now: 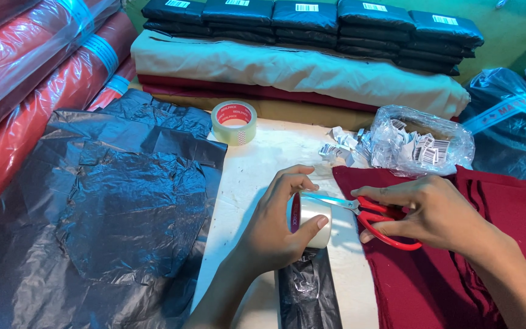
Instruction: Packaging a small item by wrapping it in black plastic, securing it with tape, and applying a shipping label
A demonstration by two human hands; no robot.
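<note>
Left hand: clamped on clear tape roll.
Right hand: fingers through red scissors, blades at the tape.

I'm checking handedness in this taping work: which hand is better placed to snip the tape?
Right. The right hand already grips the red scissors, blades pointing at the tape roll, while the left hand is occupied holding that roll over the black parcel.

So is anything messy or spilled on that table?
Yes, a little. Small white paper labels lie scattered loose on the table, just outside the clear plastic bag that holds more of them. The black plastic sheet on the left is crumpled too. Nothing looks broken.
</note>
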